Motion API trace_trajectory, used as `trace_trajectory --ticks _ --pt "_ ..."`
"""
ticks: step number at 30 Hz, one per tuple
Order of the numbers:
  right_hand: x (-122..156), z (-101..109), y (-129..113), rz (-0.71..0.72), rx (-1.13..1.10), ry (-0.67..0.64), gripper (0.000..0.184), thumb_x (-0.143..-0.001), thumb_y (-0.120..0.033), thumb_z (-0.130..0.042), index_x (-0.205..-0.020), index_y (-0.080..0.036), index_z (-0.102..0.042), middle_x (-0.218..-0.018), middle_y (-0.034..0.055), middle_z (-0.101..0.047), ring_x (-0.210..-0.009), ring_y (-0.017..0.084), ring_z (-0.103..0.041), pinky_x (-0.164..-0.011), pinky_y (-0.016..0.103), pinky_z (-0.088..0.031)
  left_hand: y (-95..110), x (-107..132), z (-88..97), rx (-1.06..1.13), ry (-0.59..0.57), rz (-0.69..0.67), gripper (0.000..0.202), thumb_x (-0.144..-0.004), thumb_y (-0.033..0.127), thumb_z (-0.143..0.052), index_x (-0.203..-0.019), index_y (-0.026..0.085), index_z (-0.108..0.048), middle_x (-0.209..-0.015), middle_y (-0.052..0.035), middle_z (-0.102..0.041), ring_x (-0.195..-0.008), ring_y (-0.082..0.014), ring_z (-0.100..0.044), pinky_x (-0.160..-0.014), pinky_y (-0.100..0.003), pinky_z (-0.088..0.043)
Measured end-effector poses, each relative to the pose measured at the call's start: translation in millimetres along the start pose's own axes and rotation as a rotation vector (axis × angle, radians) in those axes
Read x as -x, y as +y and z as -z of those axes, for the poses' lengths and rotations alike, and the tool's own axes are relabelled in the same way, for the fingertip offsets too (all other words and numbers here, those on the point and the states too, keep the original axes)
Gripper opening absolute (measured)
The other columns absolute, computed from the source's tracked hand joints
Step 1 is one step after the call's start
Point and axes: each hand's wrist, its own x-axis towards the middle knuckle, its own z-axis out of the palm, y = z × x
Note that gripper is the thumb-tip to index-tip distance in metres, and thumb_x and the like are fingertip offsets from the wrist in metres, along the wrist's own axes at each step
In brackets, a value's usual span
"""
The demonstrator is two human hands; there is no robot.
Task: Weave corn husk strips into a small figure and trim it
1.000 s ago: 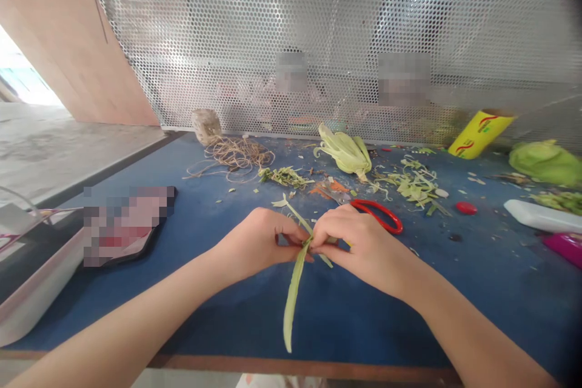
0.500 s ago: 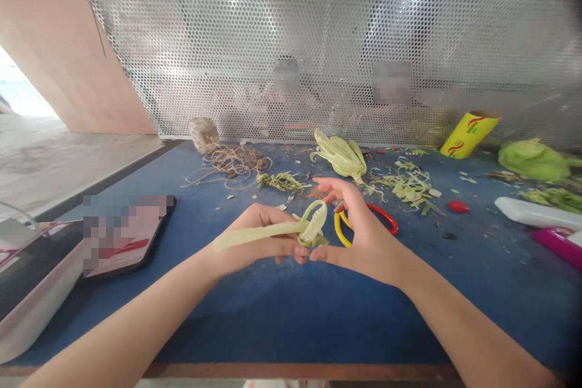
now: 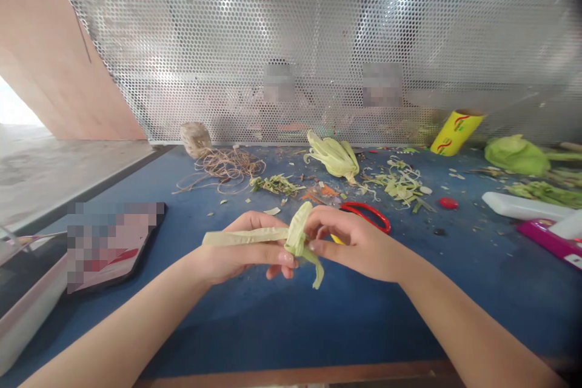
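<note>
A pale green corn husk strip [image 3: 248, 236] is looped and knotted at the fingertips of my left hand [image 3: 252, 254], which pinches it between thumb and fingers. Its flat tail lies back over that hand, and a short curled end hangs below the knot. My right hand [image 3: 354, 239] has curled its fingers against the knot's right side, its thumb and fingertips closed on the husk. Just behind that hand lie scissors with a red handle loop [image 3: 367, 217] and a yellow one, partly hidden by the fingers. Farther back rests a bundle of corn husk [image 3: 334, 159].
Tangled twine [image 3: 227, 167] and green scraps [image 3: 402, 185] lie across the blue table [image 3: 273, 327]. A yellow tube [image 3: 457, 132], a white-and-purple tool [image 3: 522, 205] and a red piece [image 3: 448, 202] are on the right. A tablet-like object [image 3: 122, 248] is left. Perforated metal panel [image 3: 318, 30] stands behind.
My right hand has closed in from an open pose onto the husk loop. The loop now stands more upright, and a curled end hangs down. The view has shifted slightly.
</note>
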Motion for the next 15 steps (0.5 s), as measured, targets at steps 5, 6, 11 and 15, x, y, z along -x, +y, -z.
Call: trace_trajectory --ticks 5,6,11,15 --pt "2.4 3.6 -6.1 0.009 0.101 0.061 0.011 -0.082 -0.03 -0.055 -0.083 -0.02 -0.05 -0.083 -0.0003 -0.055 -0.078 0.012 -0.052 -0.072 0.025 -0.044 -1.2 -2.9 -1.1 0.012 0.025 0.006 0.005 -0.059 0.011 -0.073 -0.062 0.011 -0.069 -0.054 -0.003 -0.067 -0.047 -0.0115 -0.06 -0.041 -0.017 -0.042" --pt "2.8 4.2 -7.2 0.008 0.144 0.075 0.011 -0.082 -0.03 -0.054 -0.083 -0.02 -0.05 -0.082 -0.0006 -0.055 -0.077 0.012 -0.052 -0.071 0.024 -0.044 -1.0 -3.1 -1.3 0.007 0.029 0.005 0.005 -0.059 0.011 -0.073 -0.062 0.011 -0.069 -0.054 -0.003 -0.067 -0.047 -0.0115 -0.06 -0.041 -0.017 -0.042" --pt "2.3 5.1 -5.1 0.092 0.545 0.353 0.019 -0.075 -0.034 -0.062 -0.083 -0.02 -0.051 -0.084 0.0023 -0.056 -0.082 0.017 -0.049 -0.078 0.031 -0.038 0.1 -4.2 -0.2 -0.076 0.082 -0.002 0.004 -0.061 0.012 -0.071 -0.062 0.011 -0.068 -0.054 -0.0032 -0.067 -0.048 -0.0107 -0.059 -0.042 -0.017 -0.043" --pt "0.8 1.2 -0.4 0.041 0.535 0.277 0.019 -0.079 -0.036 -0.056 -0.071 -0.019 -0.054 -0.063 -0.0018 -0.052 -0.058 0.011 -0.046 -0.058 0.024 -0.036 -1.7 -5.6 3.5 -0.105 0.09 -0.028 0.005 -0.062 0.012 -0.071 -0.065 0.011 -0.068 -0.055 -0.0029 -0.067 -0.048 -0.0104 -0.058 -0.043 -0.017 -0.043"
